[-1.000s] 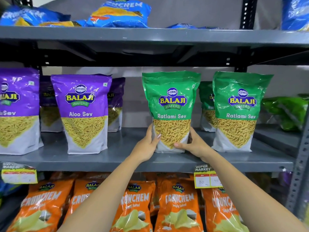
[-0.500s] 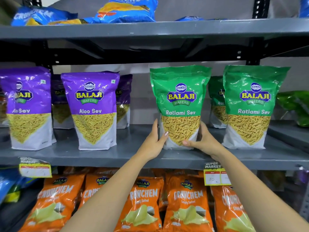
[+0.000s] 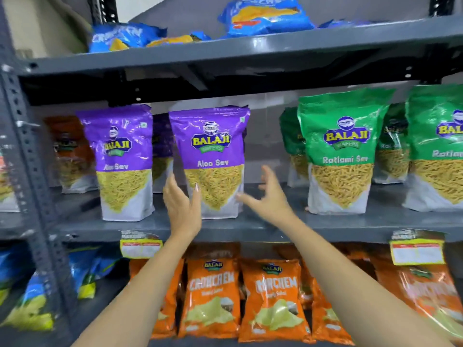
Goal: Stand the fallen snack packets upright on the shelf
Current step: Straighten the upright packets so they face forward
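A purple Aloo Sev packet (image 3: 211, 159) stands upright in the middle of the grey middle shelf (image 3: 250, 227). My left hand (image 3: 181, 204) is open at its lower left edge, fingers up. My right hand (image 3: 269, 196) is open just right of the packet, fingers spread, fingertips near its lower right corner. Neither hand grips anything. A second purple Aloo Sev packet (image 3: 122, 161) stands to the left. The green Ratlami Sev packet (image 3: 340, 151) stands upright to the right, with another green packet (image 3: 441, 146) beyond it.
Blue Crunchem packets (image 3: 263, 16) lie flat on the top shelf (image 3: 225, 55). Orange Crunchem packets (image 3: 213, 296) fill the bottom shelf. Yellow price tags (image 3: 417, 249) hang from the middle shelf's front edge. A grey perforated upright (image 3: 27, 156) runs down the left side.
Both hands let go of the green Ratlami Sev packet and moved left to the purple Aloo Sev packet. The camera swung left; the green packet stays upright.
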`<action>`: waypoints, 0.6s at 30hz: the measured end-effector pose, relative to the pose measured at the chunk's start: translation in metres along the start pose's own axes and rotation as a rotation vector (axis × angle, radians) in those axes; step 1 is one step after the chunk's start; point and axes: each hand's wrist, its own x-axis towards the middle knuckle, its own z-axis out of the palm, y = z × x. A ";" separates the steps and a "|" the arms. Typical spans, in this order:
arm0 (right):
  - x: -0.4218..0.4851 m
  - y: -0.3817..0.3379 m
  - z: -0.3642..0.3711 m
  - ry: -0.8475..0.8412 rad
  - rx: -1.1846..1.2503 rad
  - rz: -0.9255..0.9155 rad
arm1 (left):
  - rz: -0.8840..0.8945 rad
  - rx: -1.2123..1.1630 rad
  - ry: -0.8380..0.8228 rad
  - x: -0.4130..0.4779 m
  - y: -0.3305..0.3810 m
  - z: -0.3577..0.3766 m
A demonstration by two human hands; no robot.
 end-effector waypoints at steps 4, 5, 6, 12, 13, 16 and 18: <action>0.008 -0.010 0.034 -0.205 0.035 0.124 | -0.224 0.125 -0.455 0.002 -0.004 -0.008; 0.008 -0.012 0.038 -0.200 0.043 0.116 | -0.223 0.186 -0.523 0.000 -0.002 -0.009; 0.009 -0.013 0.040 -0.179 0.040 0.113 | -0.206 0.236 -0.563 0.000 -0.002 -0.011; 0.009 -0.005 0.035 -0.094 -0.027 0.106 | -0.118 0.304 -0.638 0.000 -0.007 -0.010; 0.008 -0.005 0.033 -0.088 -0.033 0.109 | -0.108 0.308 -0.648 0.001 -0.007 -0.009; 0.007 0.000 0.025 -0.066 -0.040 0.117 | -0.080 0.340 -0.679 -0.001 -0.004 -0.006; 0.005 0.003 0.021 -0.048 -0.028 0.116 | -0.050 0.379 -0.701 -0.003 -0.001 -0.007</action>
